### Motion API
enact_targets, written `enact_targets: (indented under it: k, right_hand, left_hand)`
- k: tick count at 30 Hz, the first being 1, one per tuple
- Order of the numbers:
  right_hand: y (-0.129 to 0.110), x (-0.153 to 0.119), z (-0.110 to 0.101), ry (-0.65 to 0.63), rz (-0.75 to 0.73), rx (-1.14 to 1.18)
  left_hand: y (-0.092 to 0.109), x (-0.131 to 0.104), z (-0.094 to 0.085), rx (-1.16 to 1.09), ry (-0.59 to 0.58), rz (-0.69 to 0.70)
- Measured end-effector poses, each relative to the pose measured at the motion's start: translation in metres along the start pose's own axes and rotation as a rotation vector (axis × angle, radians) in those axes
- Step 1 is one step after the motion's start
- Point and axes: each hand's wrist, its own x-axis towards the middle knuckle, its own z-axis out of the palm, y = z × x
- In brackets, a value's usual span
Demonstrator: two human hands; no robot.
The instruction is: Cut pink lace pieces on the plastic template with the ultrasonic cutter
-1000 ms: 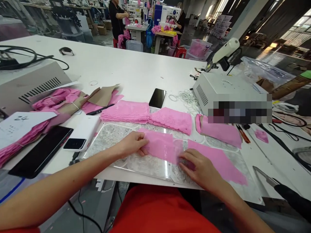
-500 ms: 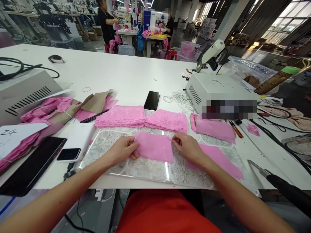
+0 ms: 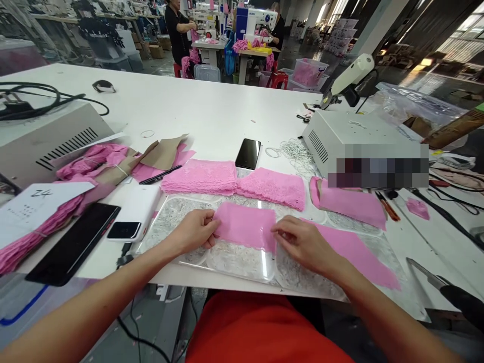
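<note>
A rectangular pink fabric piece [image 3: 245,227] lies on a clear, glossy sheet over a grey mottled surface [image 3: 242,262]. My left hand [image 3: 197,231] pinches its left edge between thumb and fingers. At the right edge, my right hand [image 3: 302,242] has its fingertips closed on the fabric. Just beyond are two stacks of pink lace pieces, a left stack [image 3: 202,176] and a right stack [image 3: 274,187]. Another pink piece [image 3: 359,254] lies flat, partly under my right wrist.
Farther back are a black phone [image 3: 248,154], white elastic loops [image 3: 297,151] and a grey metal box [image 3: 372,133]. Scissors [image 3: 434,280] lie at right. A white power bank [image 3: 134,214], a dark tablet [image 3: 75,244] and bundled pink fabric [image 3: 98,156] are at left. Two people work beyond the table.
The camera view has swung a little left, so everything sits farther right. My right fingertips have moved slightly down the fabric's right edge. My left hand keeps its grip on the left edge.
</note>
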Motion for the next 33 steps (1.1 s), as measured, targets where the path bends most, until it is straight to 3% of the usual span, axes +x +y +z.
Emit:
enact_targets:
  k: [3, 7, 12, 14, 16, 20, 22, 26, 28, 30, 33]
  right_hand:
    - [-0.001, -0.019, 0.008, 0.026, -0.156, -0.026]
    - [0.002, -0.027, 0.017, 0.109, -0.247, -0.091]
    - [0.006, -0.029, 0.02, 0.176, -0.291, -0.134]
    - [0.008, -0.03, 0.021, 0.187, -0.296, -0.141]
    - [0.009, -0.031, 0.022, 0.194, -0.303, -0.147]
    - [0.011, -0.032, 0.024, 0.22, -0.321, -0.163]
    - [0.011, -0.032, 0.024, 0.234, -0.331, -0.173]
    - [0.012, -0.031, 0.024, 0.24, -0.343, -0.159]
    - [0.012, -0.031, 0.024, 0.244, -0.337, -0.141]
    - [0.012, -0.031, 0.023, 0.243, -0.328, -0.128]
    - [0.011, -0.031, 0.022, 0.216, -0.312, -0.115]
  left_hand:
    - [0.001, 0.0, 0.002, 0.049, 0.004, 0.009]
    - [0.0, -0.002, -0.003, 0.189, 0.053, 0.039]
    - [-0.007, -0.012, -0.022, 0.466, 0.31, 0.157]
    - [-0.009, -0.017, -0.024, 0.533, 0.361, 0.227]
    - [-0.012, -0.019, -0.021, 0.594, 0.279, 0.367]
    - [-0.022, -0.014, -0.013, 0.852, -0.002, 0.76]
    - [-0.031, -0.01, -0.018, 0.928, 0.016, 0.827]
    - [-0.043, -0.01, -0.037, 0.914, 0.24, 0.834]
    - [-0.043, -0.014, -0.042, 0.905, 0.291, 0.83]
    - [-0.038, -0.016, -0.038, 0.904, 0.258, 0.858]
    - [-0.028, -0.015, -0.024, 0.952, 0.107, 0.916]
